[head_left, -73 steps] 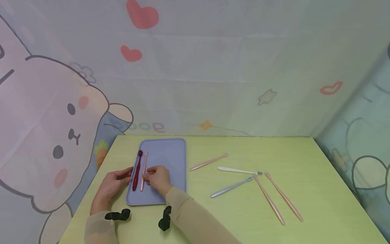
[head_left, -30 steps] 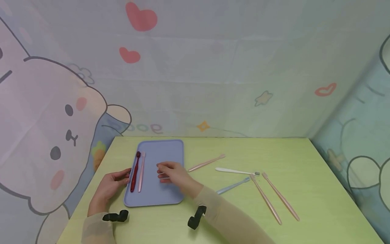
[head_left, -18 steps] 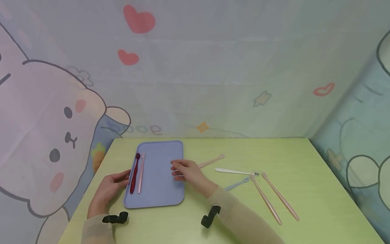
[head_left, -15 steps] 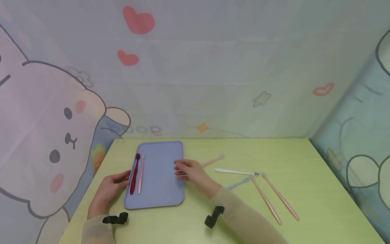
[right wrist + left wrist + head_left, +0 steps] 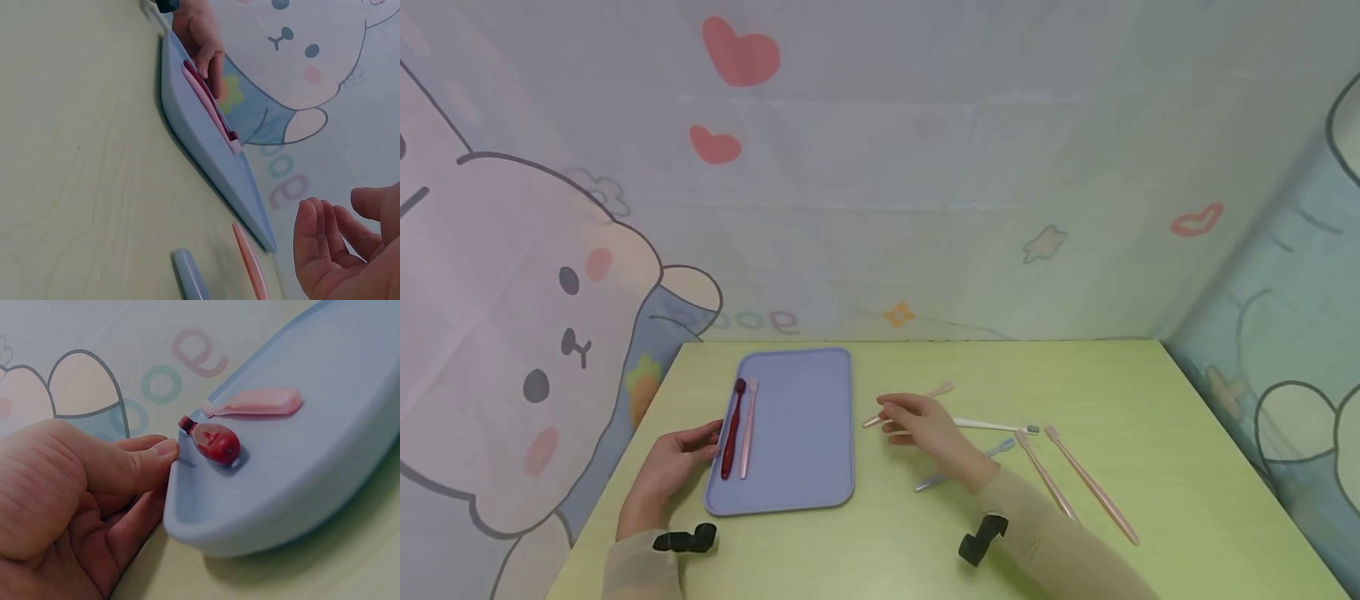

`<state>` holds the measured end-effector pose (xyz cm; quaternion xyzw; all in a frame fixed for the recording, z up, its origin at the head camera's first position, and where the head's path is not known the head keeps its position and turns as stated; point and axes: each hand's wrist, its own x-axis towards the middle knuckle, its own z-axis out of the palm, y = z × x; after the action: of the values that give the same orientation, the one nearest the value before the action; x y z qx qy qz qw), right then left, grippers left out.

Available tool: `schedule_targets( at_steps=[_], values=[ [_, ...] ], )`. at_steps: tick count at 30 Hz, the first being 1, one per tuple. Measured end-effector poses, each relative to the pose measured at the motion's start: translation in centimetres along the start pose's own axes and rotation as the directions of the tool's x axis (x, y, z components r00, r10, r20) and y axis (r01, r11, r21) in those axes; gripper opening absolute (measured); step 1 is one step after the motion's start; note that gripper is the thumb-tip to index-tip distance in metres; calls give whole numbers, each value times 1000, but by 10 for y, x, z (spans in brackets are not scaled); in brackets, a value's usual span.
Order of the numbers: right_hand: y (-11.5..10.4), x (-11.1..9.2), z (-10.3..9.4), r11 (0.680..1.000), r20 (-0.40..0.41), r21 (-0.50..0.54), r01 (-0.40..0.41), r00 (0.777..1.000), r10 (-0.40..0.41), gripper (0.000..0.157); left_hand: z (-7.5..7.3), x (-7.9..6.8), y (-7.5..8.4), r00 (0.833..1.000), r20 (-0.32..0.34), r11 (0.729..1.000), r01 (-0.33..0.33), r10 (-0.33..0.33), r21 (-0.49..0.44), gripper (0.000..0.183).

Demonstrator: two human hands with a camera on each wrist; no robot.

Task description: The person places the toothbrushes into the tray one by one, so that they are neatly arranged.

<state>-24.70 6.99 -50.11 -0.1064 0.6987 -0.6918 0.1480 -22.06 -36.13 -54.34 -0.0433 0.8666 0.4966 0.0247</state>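
Note:
My left hand (image 5: 672,467) holds the left rim of the blue tray (image 5: 801,433), thumb and fingers at its edge; the left wrist view shows the thumb tip against the rim. Side by side on the tray lie a dark red toothbrush (image 5: 732,433) and a pink toothbrush (image 5: 748,433). My right hand (image 5: 928,429) is over the table to the right of the tray, fingers loosely bent and nothing between them. It partly covers another pink toothbrush (image 5: 942,389), a white toothbrush (image 5: 992,425) and a light blue toothbrush (image 5: 928,482).
Two more pink toothbrushes, a nearer one (image 5: 1048,479) partly behind the right sleeve and a farther one (image 5: 1097,492), lie on the right of the yellow-green table (image 5: 1210,517). A printed cloth backdrop (image 5: 962,167) stands behind the table.
My right hand has let go of the pink toothbrush on the tray and moved right, off the tray and over the loose toothbrushes. The left hand has stayed at the tray's edge.

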Motion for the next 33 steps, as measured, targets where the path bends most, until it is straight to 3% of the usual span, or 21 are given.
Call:
schedule_targets(
  at_steps=[18,33],
  values=[
    [-6,-40,-93,995,-5,-98,-20,1000,19,49,1,-1,3,1000,-13,1000,8,-8,7,50],
    [-6,-77,-154,989,-107,-138,-49,994,35,58,0,2,-1,1000,-3,999,15,-15,-30,51]
  ],
)
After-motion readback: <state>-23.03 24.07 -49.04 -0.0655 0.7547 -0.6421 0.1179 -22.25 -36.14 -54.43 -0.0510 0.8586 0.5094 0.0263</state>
